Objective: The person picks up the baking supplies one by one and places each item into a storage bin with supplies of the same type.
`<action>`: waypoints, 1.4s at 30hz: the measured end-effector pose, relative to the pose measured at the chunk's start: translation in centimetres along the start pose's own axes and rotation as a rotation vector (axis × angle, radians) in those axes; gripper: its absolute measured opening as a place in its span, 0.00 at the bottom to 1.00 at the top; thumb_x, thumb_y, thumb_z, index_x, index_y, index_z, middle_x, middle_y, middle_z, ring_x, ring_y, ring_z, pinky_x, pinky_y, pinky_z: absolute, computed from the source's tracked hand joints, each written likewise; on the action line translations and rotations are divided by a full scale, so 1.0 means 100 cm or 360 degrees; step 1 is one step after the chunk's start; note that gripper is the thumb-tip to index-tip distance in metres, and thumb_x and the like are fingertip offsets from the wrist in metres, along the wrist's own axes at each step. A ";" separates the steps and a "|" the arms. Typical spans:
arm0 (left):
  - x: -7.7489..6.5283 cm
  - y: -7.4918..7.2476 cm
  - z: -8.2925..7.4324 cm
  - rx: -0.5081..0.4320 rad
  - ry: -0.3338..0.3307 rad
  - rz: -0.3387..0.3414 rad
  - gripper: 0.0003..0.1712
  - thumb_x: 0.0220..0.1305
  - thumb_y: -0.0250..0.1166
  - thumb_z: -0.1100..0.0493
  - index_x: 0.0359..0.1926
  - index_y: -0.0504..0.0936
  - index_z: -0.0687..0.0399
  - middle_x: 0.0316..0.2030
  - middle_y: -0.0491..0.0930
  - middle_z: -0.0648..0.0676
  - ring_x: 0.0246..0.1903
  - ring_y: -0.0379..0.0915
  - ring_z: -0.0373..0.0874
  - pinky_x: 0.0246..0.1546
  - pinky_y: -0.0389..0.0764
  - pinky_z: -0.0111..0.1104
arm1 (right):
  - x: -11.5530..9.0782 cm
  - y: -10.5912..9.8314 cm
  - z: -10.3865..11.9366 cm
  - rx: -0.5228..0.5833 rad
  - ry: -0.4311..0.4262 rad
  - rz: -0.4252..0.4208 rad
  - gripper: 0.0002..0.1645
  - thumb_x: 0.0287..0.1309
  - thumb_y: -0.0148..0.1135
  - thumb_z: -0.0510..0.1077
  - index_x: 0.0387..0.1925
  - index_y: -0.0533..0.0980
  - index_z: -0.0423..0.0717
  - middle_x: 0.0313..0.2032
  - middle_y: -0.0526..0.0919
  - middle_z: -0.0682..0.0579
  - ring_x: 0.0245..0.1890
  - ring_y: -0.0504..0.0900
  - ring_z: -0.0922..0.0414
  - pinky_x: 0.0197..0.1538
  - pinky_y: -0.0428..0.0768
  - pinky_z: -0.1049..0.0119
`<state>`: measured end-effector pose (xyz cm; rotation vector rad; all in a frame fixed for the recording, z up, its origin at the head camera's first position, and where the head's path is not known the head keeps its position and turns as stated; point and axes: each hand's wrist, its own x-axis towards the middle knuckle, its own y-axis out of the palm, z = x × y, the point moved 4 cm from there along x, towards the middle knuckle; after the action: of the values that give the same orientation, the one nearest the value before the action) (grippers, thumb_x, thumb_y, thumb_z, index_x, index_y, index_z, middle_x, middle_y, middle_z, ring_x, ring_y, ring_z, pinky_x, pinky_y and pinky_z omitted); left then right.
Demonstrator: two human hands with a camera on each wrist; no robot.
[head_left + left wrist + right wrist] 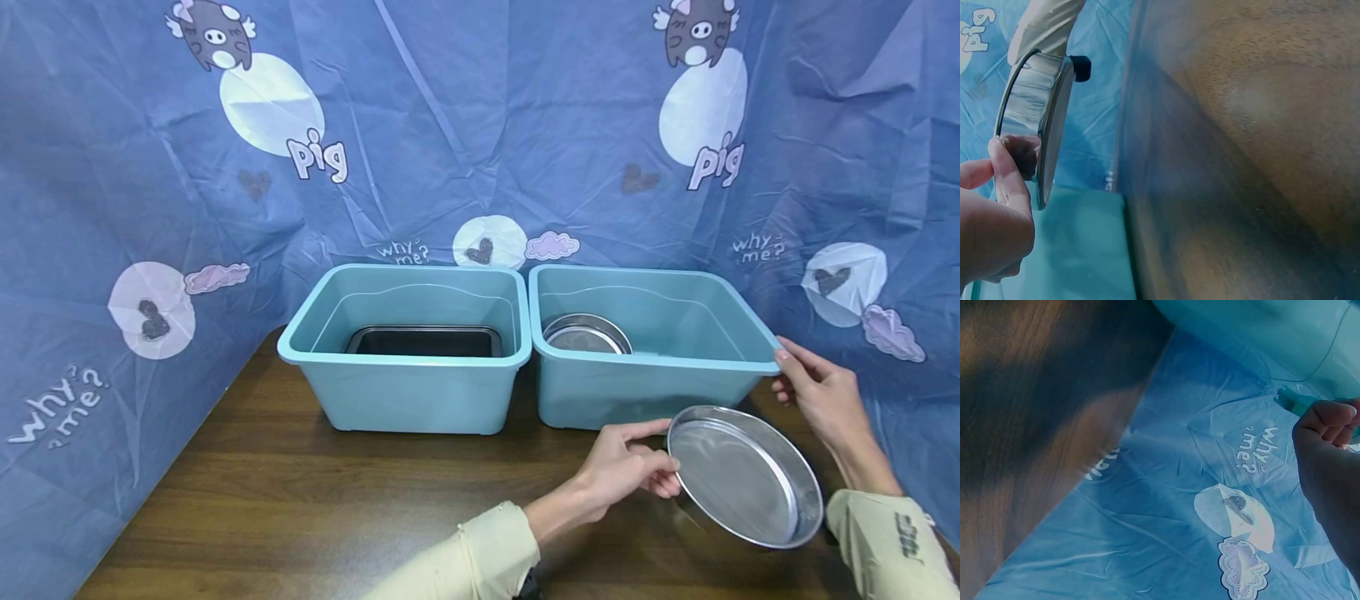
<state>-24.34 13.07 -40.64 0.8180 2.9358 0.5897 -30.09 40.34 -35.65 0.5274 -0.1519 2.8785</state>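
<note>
In the head view my left hand (626, 462) pinches the rim of a round metal cake pan (738, 479), tilted and held above the table in front of the right bin. The left wrist view shows that pan (1035, 119) edge-on, with the thumb and fingers of my left hand (1004, 212) at its side. My right hand (825, 400) grips the front right corner of the right teal bin (637, 387). In the right wrist view the same hand (1332, 444) has curled fingers at the bin's rim. A second round metal pan (588, 335) sits inside that bin, at its left.
A left teal bin (408, 396) stands beside the right one and holds a dark rectangular baking pan (423, 340). Both stand on a brown wooden table (300, 517). Blue printed cloth (480, 125) hangs behind and along the sides.
</note>
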 end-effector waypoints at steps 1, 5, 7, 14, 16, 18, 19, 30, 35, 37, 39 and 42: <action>0.000 0.000 -0.001 -0.0003 0.0003 0.0001 0.32 0.61 0.63 0.78 0.68 0.75 0.67 0.22 0.84 0.60 0.19 0.79 0.37 0.23 0.81 0.25 | 0.000 0.000 0.000 -0.0013 0.0000 0.0000 0.19 0.75 0.59 0.39 0.46 0.85 0.71 0.22 0.82 0.60 0.19 0.78 0.68 0.24 0.77 0.78; -0.001 0.002 -0.005 0.0010 0.0001 0.0001 0.32 0.62 0.64 0.77 0.68 0.76 0.65 0.23 0.84 0.63 0.20 0.80 0.38 0.24 0.82 0.25 | 0.000 0.000 0.001 -0.0045 -0.0001 0.0003 0.19 0.75 0.59 0.39 0.47 0.84 0.72 0.22 0.82 0.59 0.19 0.78 0.68 0.24 0.77 0.78; -0.002 0.003 -0.007 0.0020 0.0001 0.0003 0.32 0.62 0.65 0.77 0.68 0.76 0.64 0.24 0.85 0.64 0.20 0.80 0.38 0.25 0.82 0.25 | 0.000 0.000 0.001 -0.0036 -0.0001 0.0008 0.19 0.75 0.59 0.39 0.47 0.85 0.72 0.22 0.82 0.59 0.19 0.78 0.68 0.24 0.77 0.78; -0.003 0.005 -0.014 0.0023 0.0013 0.0030 0.32 0.62 0.64 0.77 0.68 0.76 0.63 0.24 0.85 0.63 0.20 0.80 0.38 0.25 0.82 0.25 | 0.000 0.000 0.000 0.0003 -0.0007 0.0015 0.19 0.75 0.60 0.39 0.46 0.85 0.71 0.22 0.82 0.59 0.19 0.79 0.68 0.25 0.77 0.78; -0.003 0.005 -0.015 0.0019 0.0015 0.0035 0.32 0.62 0.64 0.78 0.68 0.76 0.63 0.24 0.84 0.62 0.20 0.80 0.38 0.25 0.82 0.25 | 0.001 0.001 0.000 0.0015 -0.0005 0.0012 0.19 0.74 0.60 0.39 0.46 0.85 0.71 0.22 0.82 0.59 0.20 0.79 0.68 0.25 0.78 0.78; -0.003 0.005 -0.016 0.0013 0.0020 0.0037 0.32 0.62 0.64 0.78 0.68 0.76 0.64 0.24 0.84 0.62 0.20 0.80 0.38 0.25 0.82 0.25 | 0.001 0.002 0.000 0.0023 -0.0003 0.0010 0.19 0.74 0.60 0.39 0.46 0.85 0.71 0.22 0.82 0.59 0.20 0.79 0.68 0.25 0.78 0.78; -0.003 0.006 -0.016 0.0009 0.0022 0.0038 0.32 0.61 0.64 0.78 0.68 0.76 0.64 0.23 0.84 0.61 0.20 0.80 0.38 0.25 0.82 0.25 | 0.001 0.002 0.000 0.0025 -0.0003 0.0009 0.19 0.74 0.60 0.39 0.46 0.86 0.71 0.22 0.82 0.59 0.20 0.79 0.68 0.25 0.78 0.79; -0.001 0.005 -0.026 -0.0010 0.0024 0.0032 0.32 0.62 0.64 0.77 0.68 0.77 0.62 0.23 0.84 0.59 0.21 0.80 0.38 0.25 0.81 0.25 | -0.002 0.000 0.001 0.0003 0.0089 -0.0001 0.18 0.75 0.60 0.41 0.48 0.85 0.71 0.21 0.81 0.58 0.19 0.79 0.68 0.24 0.77 0.78; -0.001 0.004 -0.030 -0.0013 0.0027 0.0043 0.32 0.62 0.64 0.77 0.68 0.76 0.62 0.23 0.84 0.58 0.21 0.80 0.38 0.25 0.82 0.25 | -0.002 -0.001 0.001 -0.0064 0.0105 -0.0007 0.16 0.75 0.61 0.42 0.48 0.84 0.72 0.21 0.81 0.59 0.20 0.78 0.68 0.25 0.77 0.79; -0.001 0.004 -0.032 -0.0014 0.0031 0.0050 0.32 0.62 0.64 0.77 0.68 0.76 0.63 0.23 0.84 0.57 0.21 0.80 0.38 0.26 0.82 0.26 | -0.003 -0.001 0.002 -0.0079 0.0109 -0.0009 0.17 0.75 0.60 0.43 0.48 0.84 0.73 0.21 0.81 0.59 0.20 0.78 0.68 0.25 0.77 0.79; 0.000 0.003 -0.034 -0.0014 0.0035 0.0053 0.32 0.63 0.64 0.77 0.68 0.76 0.63 0.23 0.84 0.56 0.21 0.80 0.38 0.26 0.82 0.26 | -0.003 -0.001 0.003 -0.0110 0.0106 -0.0012 0.18 0.75 0.60 0.42 0.48 0.84 0.74 0.21 0.82 0.60 0.21 0.78 0.69 0.25 0.76 0.79; 0.001 0.002 -0.038 -0.0019 0.0033 0.0053 0.32 0.63 0.63 0.78 0.68 0.76 0.63 0.23 0.83 0.54 0.22 0.80 0.38 0.26 0.82 0.25 | -0.003 -0.001 0.005 -0.0196 0.0088 -0.0017 0.19 0.75 0.60 0.43 0.48 0.83 0.77 0.22 0.82 0.63 0.22 0.78 0.71 0.27 0.75 0.80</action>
<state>-24.82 11.95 -37.07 0.8662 2.9398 0.6209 -29.59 40.35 -35.29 0.4245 -0.3144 2.8466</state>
